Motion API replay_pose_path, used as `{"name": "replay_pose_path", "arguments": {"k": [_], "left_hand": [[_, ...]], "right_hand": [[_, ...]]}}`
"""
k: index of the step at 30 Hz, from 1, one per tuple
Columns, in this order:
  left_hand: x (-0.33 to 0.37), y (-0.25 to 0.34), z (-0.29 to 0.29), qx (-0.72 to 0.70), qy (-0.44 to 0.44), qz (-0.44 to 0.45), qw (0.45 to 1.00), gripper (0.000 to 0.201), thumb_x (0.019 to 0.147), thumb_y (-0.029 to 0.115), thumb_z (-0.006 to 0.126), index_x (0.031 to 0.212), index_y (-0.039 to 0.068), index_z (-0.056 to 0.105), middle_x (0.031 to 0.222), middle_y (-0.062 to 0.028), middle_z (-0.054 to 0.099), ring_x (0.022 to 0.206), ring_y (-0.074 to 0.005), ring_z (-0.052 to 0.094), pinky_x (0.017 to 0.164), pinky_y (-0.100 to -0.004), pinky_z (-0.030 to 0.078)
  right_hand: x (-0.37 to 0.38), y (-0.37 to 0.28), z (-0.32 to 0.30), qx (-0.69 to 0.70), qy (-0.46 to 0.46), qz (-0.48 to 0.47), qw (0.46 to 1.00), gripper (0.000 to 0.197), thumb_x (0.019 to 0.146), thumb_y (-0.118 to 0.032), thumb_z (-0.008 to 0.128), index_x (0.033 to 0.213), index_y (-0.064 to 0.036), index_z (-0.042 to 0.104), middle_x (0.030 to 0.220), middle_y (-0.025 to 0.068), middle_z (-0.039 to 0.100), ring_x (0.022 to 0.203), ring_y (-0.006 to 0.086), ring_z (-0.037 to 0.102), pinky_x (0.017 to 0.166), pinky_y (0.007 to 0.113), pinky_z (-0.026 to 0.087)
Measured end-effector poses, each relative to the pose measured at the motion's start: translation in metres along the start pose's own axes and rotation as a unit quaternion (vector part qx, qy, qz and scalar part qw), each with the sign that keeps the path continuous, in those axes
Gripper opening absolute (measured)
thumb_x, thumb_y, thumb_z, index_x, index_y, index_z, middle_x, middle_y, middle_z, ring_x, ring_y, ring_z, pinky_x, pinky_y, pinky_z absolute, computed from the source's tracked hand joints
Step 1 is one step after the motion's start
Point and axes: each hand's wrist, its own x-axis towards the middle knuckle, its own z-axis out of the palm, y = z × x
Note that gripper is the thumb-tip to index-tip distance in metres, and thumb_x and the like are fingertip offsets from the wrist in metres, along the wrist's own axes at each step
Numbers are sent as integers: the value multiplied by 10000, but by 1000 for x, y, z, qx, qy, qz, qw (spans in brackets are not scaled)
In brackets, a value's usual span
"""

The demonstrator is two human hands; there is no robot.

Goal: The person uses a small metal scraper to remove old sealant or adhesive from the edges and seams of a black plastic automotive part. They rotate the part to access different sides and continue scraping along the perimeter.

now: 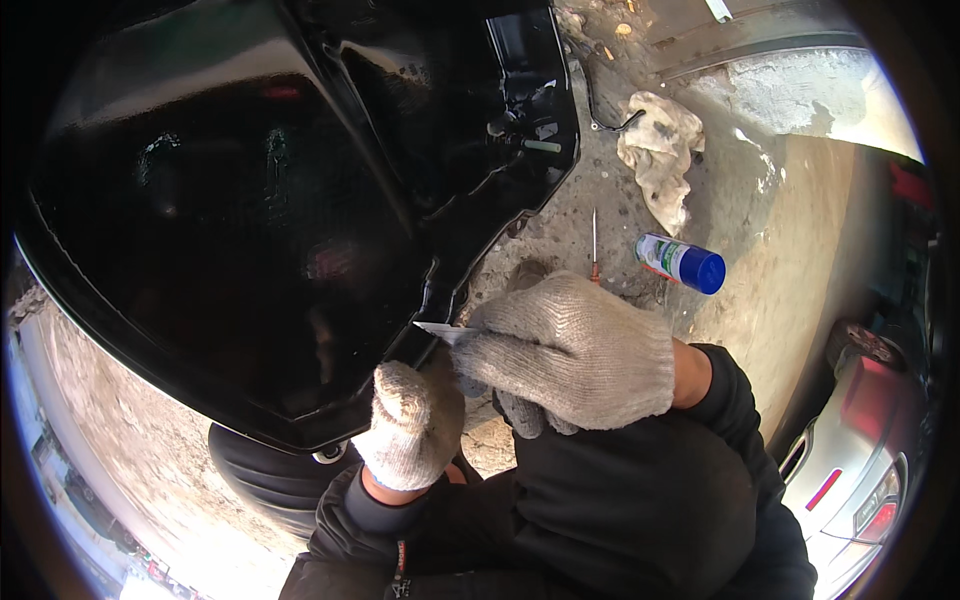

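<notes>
A glossy black car body panel fills the left and upper middle, its near edge running down to my hands. My right hand, in a grey knitted glove, is closed in a pinch on a thin, pale, pointed blade-like piece. Its tip lies at the panel's edge. Beside it, my left hand, in a lighter knitted glove, is curled at the same edge with the thumb up. The underside of its grip is hidden.
Right of the panel, a spray can with a blue cap lies on the stained concrete. A thin screwdriver and a crumpled dirty cloth lie nearby. A black tyre-like round object is under the panel; a silver car stands far right.
</notes>
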Motion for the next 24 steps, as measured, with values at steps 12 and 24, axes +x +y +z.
{"name": "replay_pose_path", "arguments": {"k": [12, 24], "left_hand": [[0, 14, 1, -10, -25, -69, 997, 720, 1157, 601, 537, 1608, 42, 593, 1621, -181, 619, 1516, -359, 550, 1276, -526, 426], [6, 8, 3, -106, -51, -34, 992, 786, 1154, 645, 493, 1693, 73, 485, 1665, -175, 583, 1537, -358, 534, 1288, -554, 405]], "right_hand": [[2, -4, 6, 82, -33, -33, 996, 269, 1153, -186, 621, 1121, 40, 762, 713, 81, 746, 516, 122, 670, 480, 256, 501], [-2, -6, -1, 104, -11, 120, 987, 283, 1159, -189, 618, 1136, 55, 759, 749, 107, 767, 554, 140, 704, 499, 282, 527]]}}
